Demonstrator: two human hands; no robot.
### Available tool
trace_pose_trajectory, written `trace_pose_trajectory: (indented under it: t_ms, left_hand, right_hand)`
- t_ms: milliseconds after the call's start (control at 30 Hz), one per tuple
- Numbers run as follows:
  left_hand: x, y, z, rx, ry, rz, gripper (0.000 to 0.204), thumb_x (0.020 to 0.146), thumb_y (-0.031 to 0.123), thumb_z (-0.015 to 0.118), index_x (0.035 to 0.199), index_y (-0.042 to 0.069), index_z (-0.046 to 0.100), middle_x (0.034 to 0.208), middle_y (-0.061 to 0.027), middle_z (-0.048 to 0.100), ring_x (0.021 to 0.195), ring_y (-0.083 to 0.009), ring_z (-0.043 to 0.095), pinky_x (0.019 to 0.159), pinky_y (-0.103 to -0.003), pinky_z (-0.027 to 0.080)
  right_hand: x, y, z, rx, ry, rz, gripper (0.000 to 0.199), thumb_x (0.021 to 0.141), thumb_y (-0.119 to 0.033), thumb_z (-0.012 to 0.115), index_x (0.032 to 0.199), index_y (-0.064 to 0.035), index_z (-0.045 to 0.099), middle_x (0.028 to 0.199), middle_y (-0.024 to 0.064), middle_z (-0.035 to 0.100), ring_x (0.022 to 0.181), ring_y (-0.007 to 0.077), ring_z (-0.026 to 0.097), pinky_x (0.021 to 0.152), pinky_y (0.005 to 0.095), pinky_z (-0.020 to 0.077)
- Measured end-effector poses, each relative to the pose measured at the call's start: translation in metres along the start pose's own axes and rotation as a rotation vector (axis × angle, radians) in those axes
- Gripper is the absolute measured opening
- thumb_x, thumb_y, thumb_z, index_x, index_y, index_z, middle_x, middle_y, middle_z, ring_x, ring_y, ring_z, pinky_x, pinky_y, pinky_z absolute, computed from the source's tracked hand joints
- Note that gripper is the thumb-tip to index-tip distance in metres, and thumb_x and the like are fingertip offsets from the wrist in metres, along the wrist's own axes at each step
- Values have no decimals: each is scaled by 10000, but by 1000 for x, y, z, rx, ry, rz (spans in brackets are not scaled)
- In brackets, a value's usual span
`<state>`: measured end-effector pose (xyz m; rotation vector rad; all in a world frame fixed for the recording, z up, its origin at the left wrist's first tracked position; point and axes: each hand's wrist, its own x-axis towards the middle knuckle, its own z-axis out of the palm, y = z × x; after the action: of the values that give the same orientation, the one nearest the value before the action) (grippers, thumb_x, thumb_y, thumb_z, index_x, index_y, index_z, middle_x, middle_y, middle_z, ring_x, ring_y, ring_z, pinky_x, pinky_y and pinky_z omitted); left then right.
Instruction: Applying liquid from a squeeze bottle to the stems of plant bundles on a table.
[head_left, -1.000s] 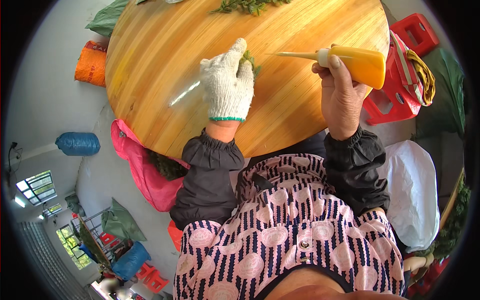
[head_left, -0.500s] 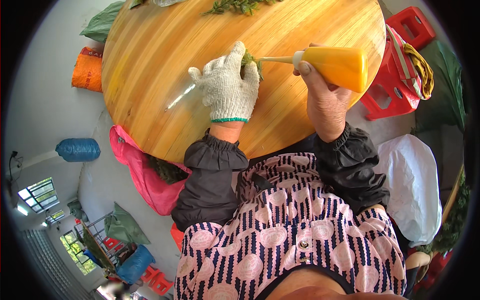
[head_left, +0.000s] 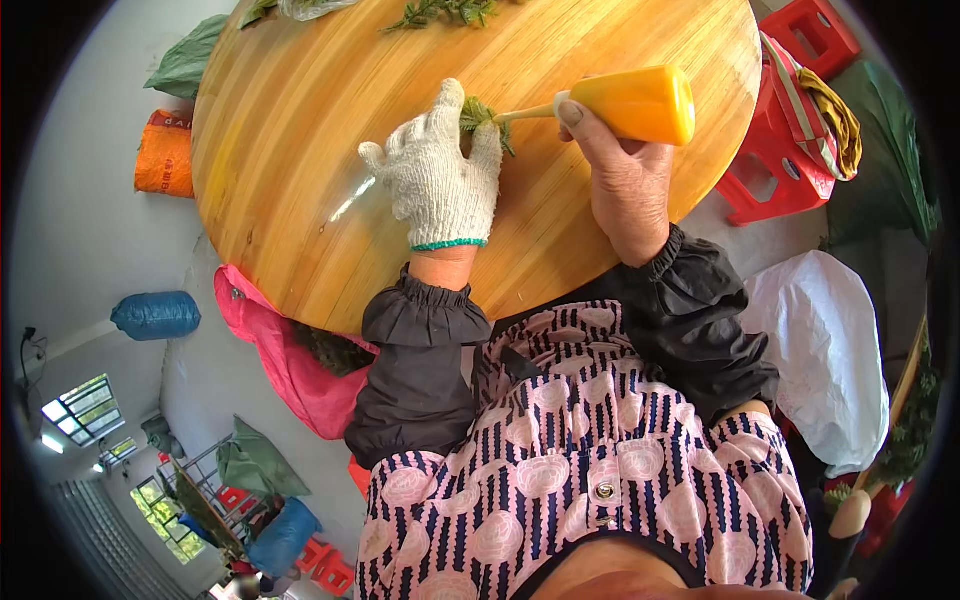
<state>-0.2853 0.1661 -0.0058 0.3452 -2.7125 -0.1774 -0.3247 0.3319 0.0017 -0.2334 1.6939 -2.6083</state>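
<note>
My left hand, in a white knit glove with a green cuff edge, is over the round wooden table. Its thumb and forefinger close on a small green leafy sprig, partly hidden by the glove. A yellow squeeze bottle with a long pale nozzle lies tilted in my bare right hand, fingers wrapped round its neck end. The nozzle tip points left and reaches the sprig beside my left thumb. Whether anything comes out of the tip is too small to tell.
More green sprigs and a clear plastic bag lie at the table's far edge. A pink bag is at the near left, a white sack at the right. A red stool holding folded cloth stands right of the table.
The whole view has shifted slightly. The bottle has turned a little, its base now higher, and more of the sprig shows between my left thumb and forefinger. Both holds stay the same.
</note>
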Motion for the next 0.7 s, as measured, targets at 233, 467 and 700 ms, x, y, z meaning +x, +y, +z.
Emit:
trace_pose_trajectory:
  t_ms: [233, 467, 700]
  left_hand:
    - [8, -1, -2, 95, 146, 298, 690, 846, 234, 769, 1476, 96, 524, 1067, -71, 716, 1089, -271, 631, 995, -516, 381]
    - [3, -16, 14, -211, 159, 208, 705, 835, 118, 781, 1473, 24, 496, 1046, -96, 763, 942, -271, 704, 911, -424, 446]
    - [2, -16, 15, -143, 116, 164, 695, 852, 176, 763, 1470, 12, 491, 1080, -86, 759, 981, -282, 697, 939, -447, 445]
  right_hand:
    - [2, 4, -2, 19, 23, 6, 153, 913, -119, 762, 979, -10, 678, 853, 17, 662, 788, 122, 609, 754, 286, 484]
    - [1, 2, 5, 43, -24, -40, 159, 897, -58, 764, 1025, 2, 691, 944, 36, 711, 873, 121, 656, 798, 275, 516]
    - [13, 6, 14, 16, -168, -73, 208, 882, -23, 769, 1065, 19, 679, 989, 50, 725, 929, 127, 688, 822, 275, 549]
